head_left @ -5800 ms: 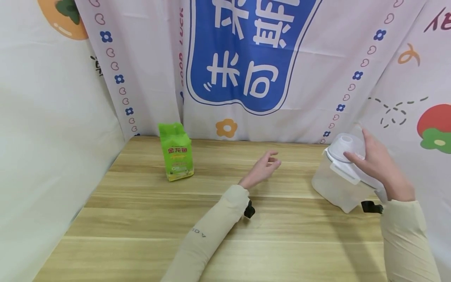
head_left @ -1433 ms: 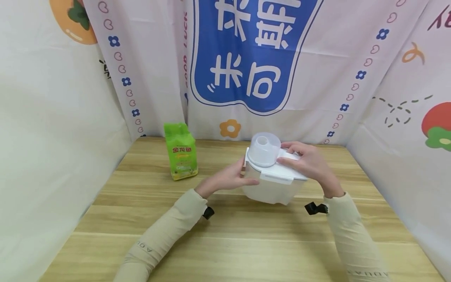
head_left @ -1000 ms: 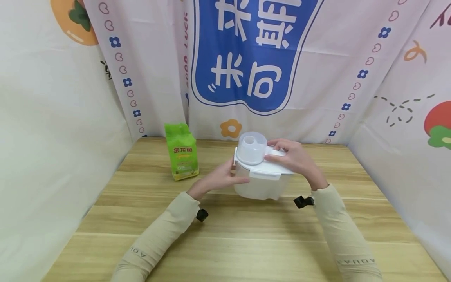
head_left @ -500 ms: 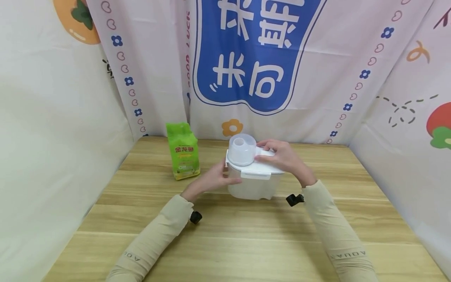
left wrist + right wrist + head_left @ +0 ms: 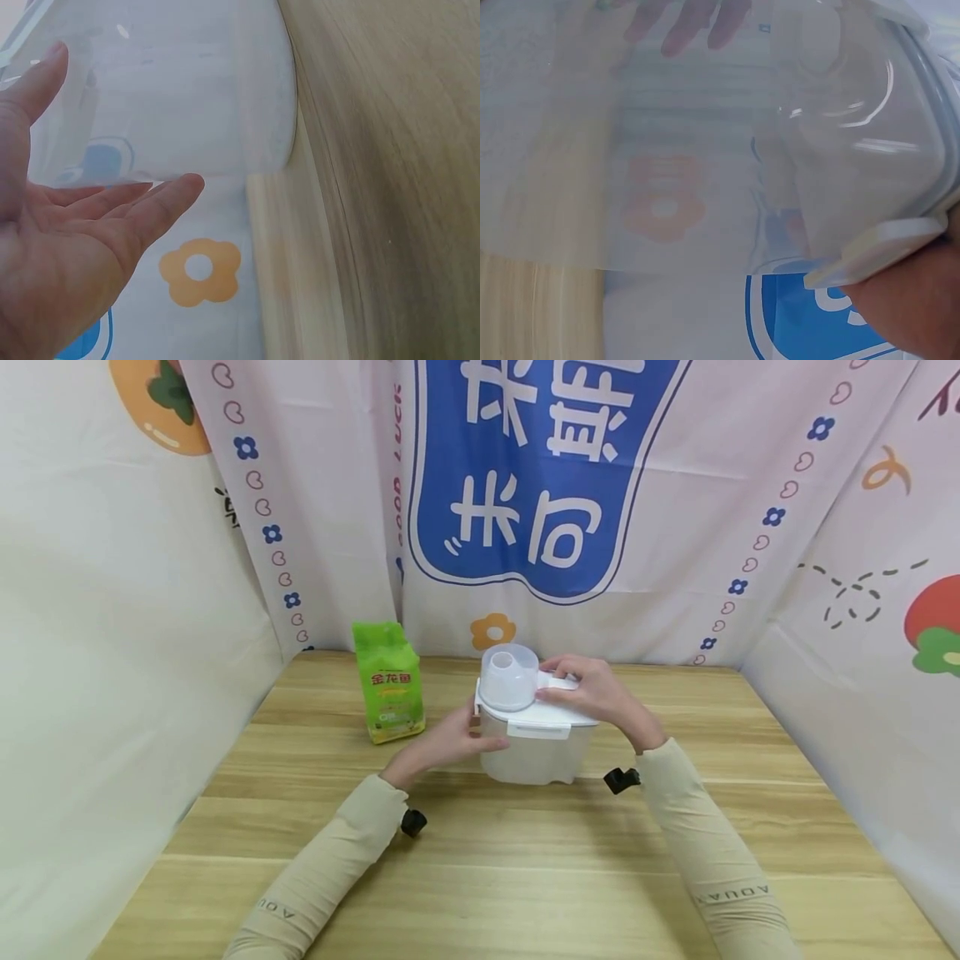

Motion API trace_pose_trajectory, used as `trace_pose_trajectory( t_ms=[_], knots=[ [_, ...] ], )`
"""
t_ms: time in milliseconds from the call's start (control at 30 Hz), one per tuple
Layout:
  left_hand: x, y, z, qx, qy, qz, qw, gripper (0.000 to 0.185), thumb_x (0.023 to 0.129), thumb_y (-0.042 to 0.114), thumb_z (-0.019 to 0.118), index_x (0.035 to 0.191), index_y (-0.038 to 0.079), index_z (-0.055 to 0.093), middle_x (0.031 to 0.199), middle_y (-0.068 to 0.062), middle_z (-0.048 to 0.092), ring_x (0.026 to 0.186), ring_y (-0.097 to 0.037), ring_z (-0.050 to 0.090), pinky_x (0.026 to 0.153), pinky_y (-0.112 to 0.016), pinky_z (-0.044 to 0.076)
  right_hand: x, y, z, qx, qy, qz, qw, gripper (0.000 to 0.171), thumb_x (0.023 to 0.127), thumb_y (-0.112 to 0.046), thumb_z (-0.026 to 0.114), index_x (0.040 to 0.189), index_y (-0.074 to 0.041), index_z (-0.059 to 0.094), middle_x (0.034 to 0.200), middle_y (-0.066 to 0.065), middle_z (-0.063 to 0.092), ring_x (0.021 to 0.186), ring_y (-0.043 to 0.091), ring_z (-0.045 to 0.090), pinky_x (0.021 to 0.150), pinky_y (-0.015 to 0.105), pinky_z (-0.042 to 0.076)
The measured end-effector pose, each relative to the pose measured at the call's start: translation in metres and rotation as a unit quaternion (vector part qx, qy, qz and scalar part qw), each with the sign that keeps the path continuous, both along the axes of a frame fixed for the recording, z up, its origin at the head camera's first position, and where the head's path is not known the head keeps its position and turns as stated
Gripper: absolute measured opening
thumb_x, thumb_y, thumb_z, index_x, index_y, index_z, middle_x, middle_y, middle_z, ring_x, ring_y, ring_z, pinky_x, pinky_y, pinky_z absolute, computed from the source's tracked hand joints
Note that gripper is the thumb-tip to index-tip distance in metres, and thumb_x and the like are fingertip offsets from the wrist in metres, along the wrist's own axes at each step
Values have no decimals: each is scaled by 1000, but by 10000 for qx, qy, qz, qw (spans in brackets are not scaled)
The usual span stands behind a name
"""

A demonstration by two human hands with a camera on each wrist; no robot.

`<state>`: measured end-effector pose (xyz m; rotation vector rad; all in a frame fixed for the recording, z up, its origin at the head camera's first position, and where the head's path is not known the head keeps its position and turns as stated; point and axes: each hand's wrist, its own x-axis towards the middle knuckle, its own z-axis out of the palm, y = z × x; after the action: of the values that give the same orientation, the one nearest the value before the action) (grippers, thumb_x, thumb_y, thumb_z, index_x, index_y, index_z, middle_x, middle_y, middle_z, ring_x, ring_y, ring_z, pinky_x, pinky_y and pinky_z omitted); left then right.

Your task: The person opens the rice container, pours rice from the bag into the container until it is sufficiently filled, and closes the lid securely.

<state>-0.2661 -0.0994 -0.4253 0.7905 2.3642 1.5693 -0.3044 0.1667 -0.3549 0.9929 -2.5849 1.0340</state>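
A translucent storage container [image 5: 534, 762] with a white lid [image 5: 525, 713] stands upright near the middle of the table in the head view. A clear cup [image 5: 510, 687] sits upside down on the lid's left part. My left hand [image 5: 447, 742] holds the container's left end, thumb on the front and fingers behind. In the left wrist view those fingers [image 5: 161, 206] lie along its wall. My right hand [image 5: 592, 692] grips the lid's right part, thumb in front and fingers at the back. In the right wrist view the clear container wall [image 5: 705, 135] fills most of the picture.
A green packaged bag [image 5: 390, 689] stands upright to the left of the container. The wooden table [image 5: 510, 885] meets a printed cloth [image 5: 337, 527] at the back, with cloth walls on both sides.
The container has come from the table's right side to the middle, moving left with my right hand. My left hand has taken hold of its left end. Lately it shifts only slightly.
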Motion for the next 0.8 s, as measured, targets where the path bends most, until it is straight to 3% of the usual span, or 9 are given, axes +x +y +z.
trace_pose_trajectory(
  t_ms=[200, 433, 633, 800],
  knots=[
    [-1, -1, 0, -10, -50, -37, 10000, 96, 87, 34, 75, 157, 31, 10, 164, 1, 18, 144, -32, 35, 104, -49, 49, 2, 0, 4, 288, 82, -40, 9995, 26, 82, -31, 79, 74, -14, 61, 116, 10, 72, 110, 28, 65, 94, 44, 51],
    [-1, -1, 1, 33, -151, -139, 9998, 95, 89, 30, 74, 157, 30, 8, 162, 0, 21, 143, -32, 36, 104, -48, 48, 15, 2, 9, 591, 688, -158, 9958, 22, 87, -28, 74, 89, -8, 65, 117, 16, 70, 110, 32, 64, 97, 48, 50],
    [-1, -3, 5, -98, -126, -161, 9997, 95, 90, 29, 73, 158, 29, 7, 162, -2, 22, 143, -32, 36, 106, -45, 48, 30, 10, 6, 314, 987, -273, 9942, 21, 90, -21, 71, 102, -4, 66, 114, 16, 69, 110, 32, 62, 98, 48, 49],
    [0, -7, 8, -149, -211, -156, 9995, 93, 91, 32, 71, 158, 24, 7, 164, -5, 19, 144, -34, 36, 110, -46, 43, 40, 17, 1, -33, 1359, -261, 9904, 12, 89, -13, 71, 96, -5, 66, 117, 19, 68, 112, 35, 60, 98, 50, 48]
  ],
)
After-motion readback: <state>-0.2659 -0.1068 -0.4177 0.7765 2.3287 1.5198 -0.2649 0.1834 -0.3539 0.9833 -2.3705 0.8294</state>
